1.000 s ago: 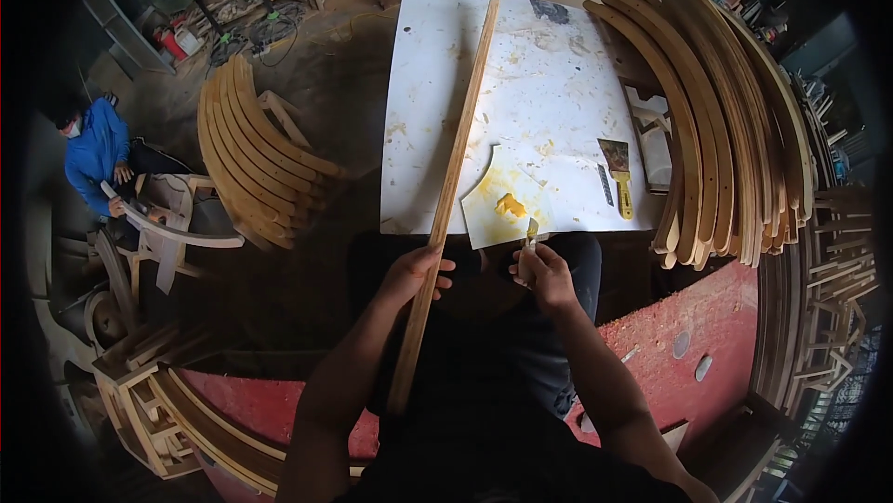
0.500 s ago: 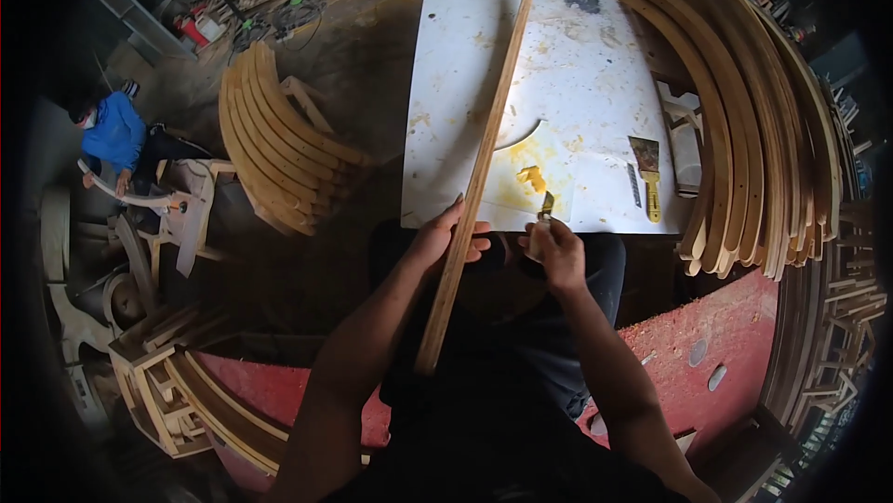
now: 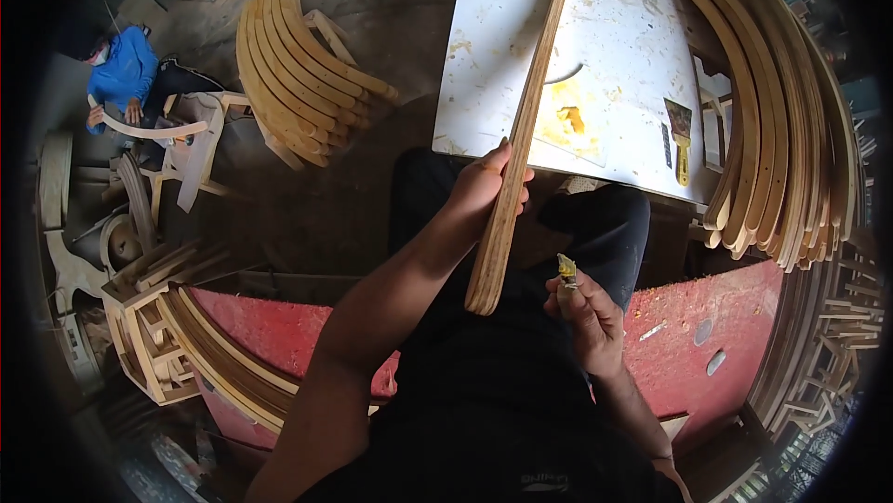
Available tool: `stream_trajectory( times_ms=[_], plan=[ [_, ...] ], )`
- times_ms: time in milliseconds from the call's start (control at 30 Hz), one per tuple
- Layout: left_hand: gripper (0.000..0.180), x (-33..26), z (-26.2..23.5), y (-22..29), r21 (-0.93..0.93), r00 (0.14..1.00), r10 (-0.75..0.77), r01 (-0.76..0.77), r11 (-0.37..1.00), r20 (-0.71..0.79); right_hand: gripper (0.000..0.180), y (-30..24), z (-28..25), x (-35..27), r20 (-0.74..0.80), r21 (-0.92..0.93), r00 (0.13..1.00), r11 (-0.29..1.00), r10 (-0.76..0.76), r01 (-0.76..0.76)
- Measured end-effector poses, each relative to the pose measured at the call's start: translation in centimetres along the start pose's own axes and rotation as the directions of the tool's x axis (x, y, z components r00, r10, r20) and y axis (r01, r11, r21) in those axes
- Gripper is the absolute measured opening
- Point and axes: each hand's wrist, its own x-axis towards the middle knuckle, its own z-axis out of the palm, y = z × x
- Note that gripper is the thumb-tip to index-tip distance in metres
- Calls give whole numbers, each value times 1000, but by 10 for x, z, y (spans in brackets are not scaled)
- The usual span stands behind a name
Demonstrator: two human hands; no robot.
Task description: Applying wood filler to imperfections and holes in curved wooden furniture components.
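Seen from the head camera, the left hand (image 3: 484,188) grips one long plywood strip (image 3: 521,131) running up across the white worktop (image 3: 484,66). The right hand (image 3: 586,317), just beside the strip's near end, closes on what seems a small filler-tipped tool (image 3: 566,268). Filling the edge appears underway; next calls for bringing tip to strip. One putty knife (image 3: 682,135) lies beyond the hands.

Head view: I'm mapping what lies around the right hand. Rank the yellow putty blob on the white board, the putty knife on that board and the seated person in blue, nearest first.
From the right hand:
1. Yellow putty blob, ahead on the white board.
2. Putty knife, ahead and right, near the board's right edge.
3. Person in blue, far left across the floor.
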Motion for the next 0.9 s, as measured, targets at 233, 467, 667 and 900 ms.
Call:
stream_trajectory(
  times_ms=[233,467,667,900],
  plan=[
    [46,-2,3,2,-39,998,-3,5,999,55,34,-7,11,-16,66,-10,996,998,-58,59],
    [45,-8,3,1,-71,998,34,-30,997,59,35,-6,12,-16,57,54,998,998,-28,25],
    [46,-13,-2,-1,-41,997,37,-35,999,63,34,-7,14,-15,61,51,998,999,9,-12],
    [48,-17,0,-1,-15,998,41,-41,999,52,34,-4,12,-14,95,67,995,997,-36,29]
  ],
)
